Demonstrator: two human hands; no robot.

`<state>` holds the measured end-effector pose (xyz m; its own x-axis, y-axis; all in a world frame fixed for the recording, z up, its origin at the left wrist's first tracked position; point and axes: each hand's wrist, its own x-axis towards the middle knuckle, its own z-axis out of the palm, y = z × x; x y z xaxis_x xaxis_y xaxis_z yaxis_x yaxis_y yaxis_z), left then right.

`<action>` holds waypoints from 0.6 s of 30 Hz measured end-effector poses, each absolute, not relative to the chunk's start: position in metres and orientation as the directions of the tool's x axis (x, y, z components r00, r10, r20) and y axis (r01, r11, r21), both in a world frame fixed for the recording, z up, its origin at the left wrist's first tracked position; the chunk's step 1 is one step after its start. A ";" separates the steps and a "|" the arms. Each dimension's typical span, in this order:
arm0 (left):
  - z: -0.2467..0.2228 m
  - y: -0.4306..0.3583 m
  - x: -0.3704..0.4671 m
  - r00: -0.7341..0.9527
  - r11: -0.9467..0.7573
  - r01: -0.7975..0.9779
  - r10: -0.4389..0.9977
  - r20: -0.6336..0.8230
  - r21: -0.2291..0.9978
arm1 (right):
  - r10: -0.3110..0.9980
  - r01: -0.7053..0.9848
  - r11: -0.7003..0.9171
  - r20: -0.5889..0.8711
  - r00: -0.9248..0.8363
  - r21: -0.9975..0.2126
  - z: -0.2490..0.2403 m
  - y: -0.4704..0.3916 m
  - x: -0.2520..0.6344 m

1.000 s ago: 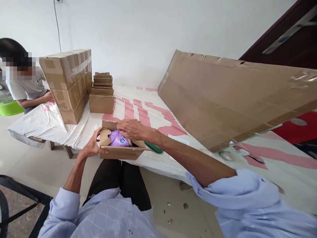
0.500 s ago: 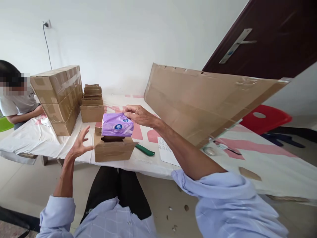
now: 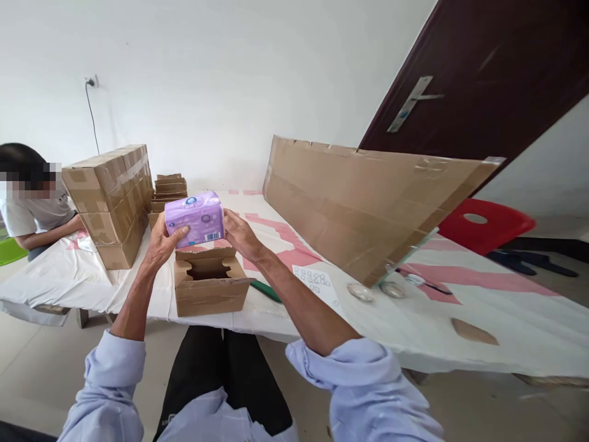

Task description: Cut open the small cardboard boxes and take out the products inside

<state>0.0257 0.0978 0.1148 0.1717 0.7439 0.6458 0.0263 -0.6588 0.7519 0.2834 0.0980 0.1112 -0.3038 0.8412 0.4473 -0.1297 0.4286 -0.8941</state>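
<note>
A purple tissue pack [image 3: 197, 220] is held up between my two hands, tilted so that a barcode on its side shows. My left hand [image 3: 164, 244] grips its left end, thumb across the front. At the right end, my right hand [image 3: 242, 235] is closed on the pack's edge. Right below the pack stands an open cardboard box [image 3: 210, 298], its top flaps raised and its inside dark. A green tool [image 3: 267, 291], partly hidden by my right forearm, lies just right of the box.
Taped cartons [image 3: 113, 209] are stacked at the left, with several open boxes [image 3: 168, 187] behind. A large cardboard sheet [image 3: 359, 202] leans at the right. A printed paper [image 3: 317, 283] and tape rolls [image 3: 361, 292] lie before it. Another person [image 3: 37, 209] sits far left.
My left hand, open and apart before, has taken hold of the tissue pack's left end. The pack has risen slightly, moved left and turned, showing its barcode side.
</note>
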 end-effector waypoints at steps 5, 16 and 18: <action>0.122 0.123 0.033 0.145 -0.677 0.016 0.730 0.668 0.736 | 0.838 -0.217 0.472 0.511 -0.191 -0.854 0.106 0.135 0.269; 0.075 0.189 0.028 0.286 -0.348 -0.213 0.872 0.398 0.913 | 0.929 -0.092 0.246 0.261 -0.262 -0.965 0.075 0.188 0.280; 0.064 0.196 0.029 0.293 -0.307 -0.208 0.886 0.359 0.929 | 0.939 -0.068 0.191 0.203 -0.278 -0.979 0.069 0.191 0.284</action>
<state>0.0289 0.1956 0.0636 0.2930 0.8863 0.3585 -0.2083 -0.3068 0.9287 0.2838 0.1907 0.0685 -0.2784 0.9389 0.2026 -0.0684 0.1911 -0.9792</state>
